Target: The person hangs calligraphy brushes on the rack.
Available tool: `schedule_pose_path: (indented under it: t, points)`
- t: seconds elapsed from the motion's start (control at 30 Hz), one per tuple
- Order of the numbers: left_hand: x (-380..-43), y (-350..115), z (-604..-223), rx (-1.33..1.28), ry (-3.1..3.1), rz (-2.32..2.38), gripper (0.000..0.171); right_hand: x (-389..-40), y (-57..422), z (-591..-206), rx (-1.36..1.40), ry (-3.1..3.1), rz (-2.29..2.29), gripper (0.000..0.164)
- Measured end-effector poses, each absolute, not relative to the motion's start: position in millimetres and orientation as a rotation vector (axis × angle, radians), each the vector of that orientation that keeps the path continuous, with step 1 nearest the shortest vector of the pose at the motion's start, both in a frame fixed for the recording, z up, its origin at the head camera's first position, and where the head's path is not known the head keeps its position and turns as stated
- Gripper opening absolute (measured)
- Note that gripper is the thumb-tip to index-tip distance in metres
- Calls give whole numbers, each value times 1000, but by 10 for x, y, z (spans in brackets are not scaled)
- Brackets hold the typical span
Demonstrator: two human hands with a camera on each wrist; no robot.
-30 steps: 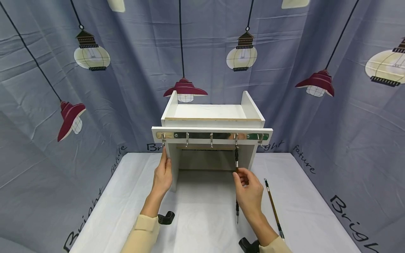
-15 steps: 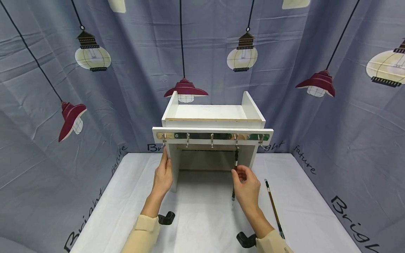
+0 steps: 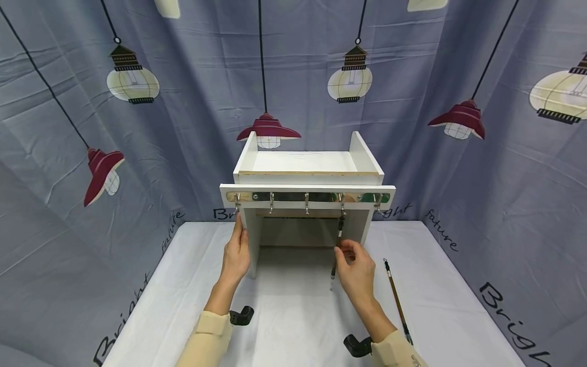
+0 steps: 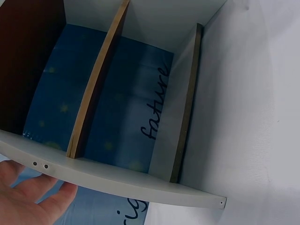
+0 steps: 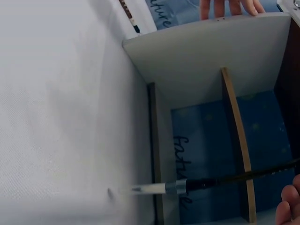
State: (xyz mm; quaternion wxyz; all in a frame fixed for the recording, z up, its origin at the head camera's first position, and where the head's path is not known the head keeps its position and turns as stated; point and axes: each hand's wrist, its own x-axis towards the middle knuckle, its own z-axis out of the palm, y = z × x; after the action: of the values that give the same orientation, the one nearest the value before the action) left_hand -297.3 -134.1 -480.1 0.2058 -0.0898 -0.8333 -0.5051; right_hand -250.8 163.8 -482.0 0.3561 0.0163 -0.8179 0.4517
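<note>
My right hand (image 3: pixel 359 267) pinches a calligraphy brush (image 3: pixel 340 232) below the hook rail (image 3: pixel 293 197) of a white shelf unit (image 3: pixel 309 178). The brush's top end is right at the fourth hook (image 3: pixel 342 203) from the left, and its lower end slants leftward. In the right wrist view, its pale tip (image 5: pixel 154 188) points away from the fingers, past the shelf's inner boards. With fingers straight, my left hand (image 3: pixel 236 257) rests along the outside of the shelf's left panel (image 4: pixel 126 180).
Another brush (image 3: pixel 398 302) lies on the white-covered table (image 3: pixel 454 316), right of my right arm. The right wrist view shows a further brush (image 5: pixel 127 13) beyond the left panel. A printed blue curtain (image 3: pixel 192 127) stands behind the shelf.
The brush's lower end has swung left and away from me, so the brush now slants. My right hand has shifted slightly left. My left hand stays in place.
</note>
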Motion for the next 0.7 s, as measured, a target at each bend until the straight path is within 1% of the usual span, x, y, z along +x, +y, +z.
schedule_pose_path:
  t: [0.37, 0.53, 0.7]
  points:
    - [-2983, -1345, -4806, -234, -2320, -1413, 56, -2436, 1791, -4882, 59, -2121, 1108, 22]
    - [-2992, -1339, -4800, -230, -2325, -1416, 56, -2337, 2068, -4998, 17, -2112, 1031, 24]
    - [-2999, -1346, -4796, -222, -2332, -1422, 56, -2247, 2424, -5122, -124, -2155, 945, 26]
